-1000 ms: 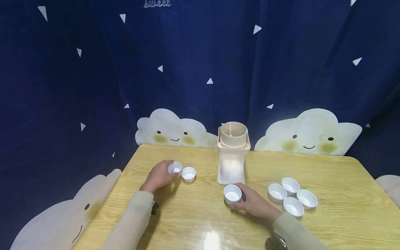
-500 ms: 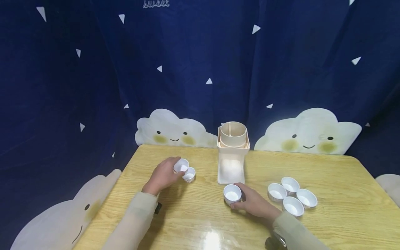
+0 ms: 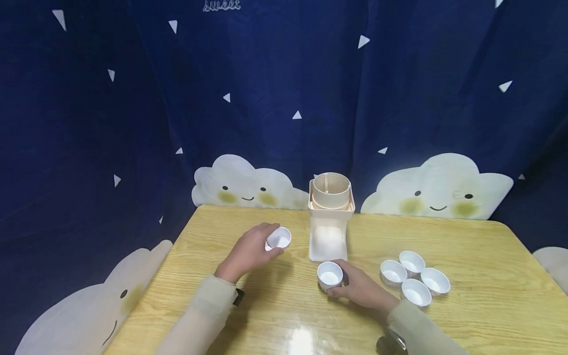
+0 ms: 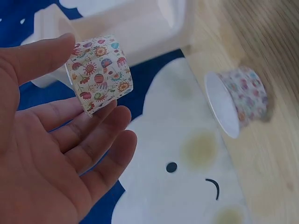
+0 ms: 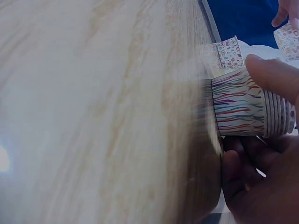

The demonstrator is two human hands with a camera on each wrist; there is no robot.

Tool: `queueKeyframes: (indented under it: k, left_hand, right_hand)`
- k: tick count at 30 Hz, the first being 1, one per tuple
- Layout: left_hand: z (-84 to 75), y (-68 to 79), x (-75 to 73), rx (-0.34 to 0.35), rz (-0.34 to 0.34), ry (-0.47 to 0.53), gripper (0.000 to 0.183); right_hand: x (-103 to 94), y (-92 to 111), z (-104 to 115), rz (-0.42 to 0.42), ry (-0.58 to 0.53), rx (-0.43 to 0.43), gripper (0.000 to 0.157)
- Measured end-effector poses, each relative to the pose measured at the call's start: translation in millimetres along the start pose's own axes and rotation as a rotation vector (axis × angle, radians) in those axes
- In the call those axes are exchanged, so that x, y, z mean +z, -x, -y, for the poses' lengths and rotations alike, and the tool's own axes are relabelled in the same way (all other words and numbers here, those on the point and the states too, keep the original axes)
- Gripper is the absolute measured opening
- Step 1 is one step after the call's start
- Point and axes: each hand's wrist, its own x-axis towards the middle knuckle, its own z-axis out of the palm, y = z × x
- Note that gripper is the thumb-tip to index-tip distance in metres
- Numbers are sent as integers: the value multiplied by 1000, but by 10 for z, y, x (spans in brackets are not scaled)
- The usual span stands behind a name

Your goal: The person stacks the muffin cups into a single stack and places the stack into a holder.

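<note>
Left hand (image 3: pixel 249 252) pinching a patterned cup (image 4: pixel 102 73) above the table (image 3: pixel 262 315), other fingers bending loosely; a second cup (image 4: pixel 247 93) standing below. Right hand (image 3: pixel 361 288) curling thumb and fingers round a stack (image 5: pixel 238 105), standing just before the dispenser (image 3: pixel 329 229).

In the head view, the word "sweet" (image 3: pixel 222 5) can be read in pale lowercase letters high on the dark blue curtain (image 3: pixel 262 64).

paper cups (image 4: pixel 100 72), glossy wooden table (image 3: pixel 284 301)
</note>
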Motion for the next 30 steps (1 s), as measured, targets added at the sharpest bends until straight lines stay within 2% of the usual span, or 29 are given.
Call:
queueKeyframes:
  k: [8, 18, 30]
  left_hand:
    - [-183, -4, 101, 50, 33, 23, 59]
    - [-404, -8, 247, 96, 109, 67, 59]
    - [-601, -47, 450, 130, 154, 29, 61]
  right_hand:
    - [16, -17, -24, 1, -7, 10, 64]
    - [23, -10, -39, 4, -4, -22, 62]
    - [4, 5, -44, 5, -25, -42, 60]
